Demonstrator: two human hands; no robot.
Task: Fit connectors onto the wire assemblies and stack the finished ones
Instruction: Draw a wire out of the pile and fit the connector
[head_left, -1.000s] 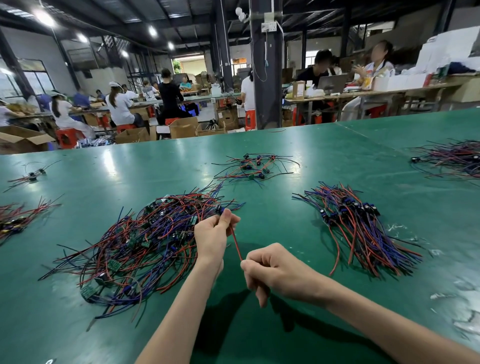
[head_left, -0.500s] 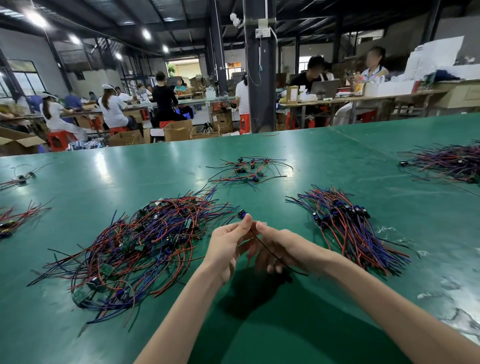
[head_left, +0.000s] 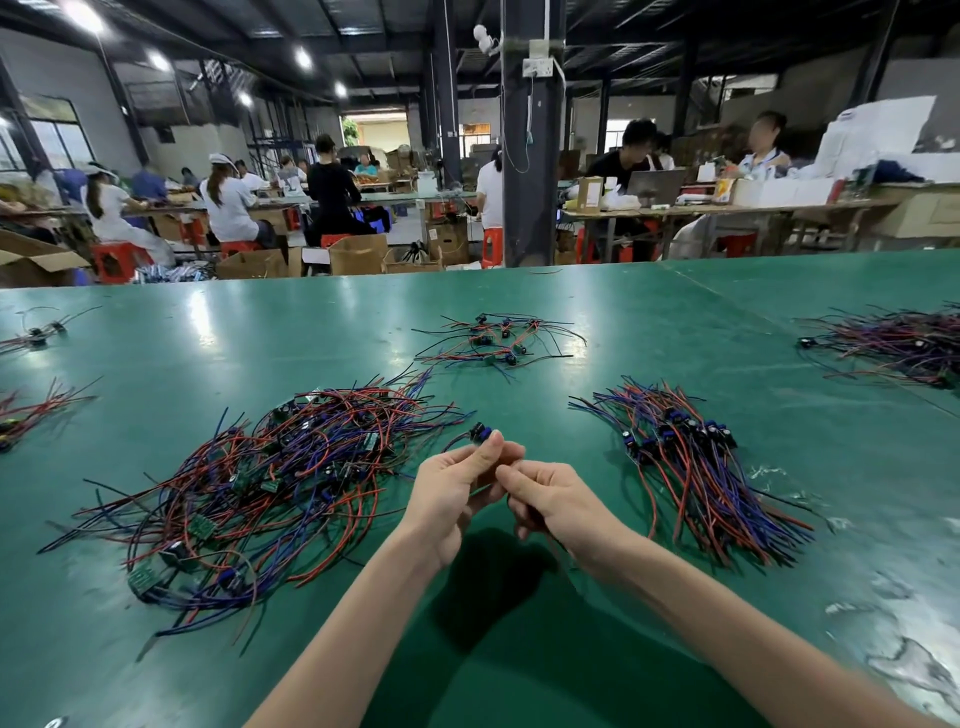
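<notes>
Above the green table, my left hand pinches a small blue and black connector at its fingertips, and a thin wire trails from it to the left. Close beside it, my right hand curls its fingers round the same assembly's wires, most of which are hidden in the palm. A large tangled heap of red and blue wire assemblies lies to the left of my hands. To their right lies a neater stack of wire assemblies with connectors.
A small loose group of assemblies lies farther back at the centre. More wire piles sit at the far right and along the left edge. A dark pillar and seated people at other benches stand beyond the table.
One second ago my hands were apart, stretching a red wire between them. They have come together, and the connector now sits at my left fingertips.
</notes>
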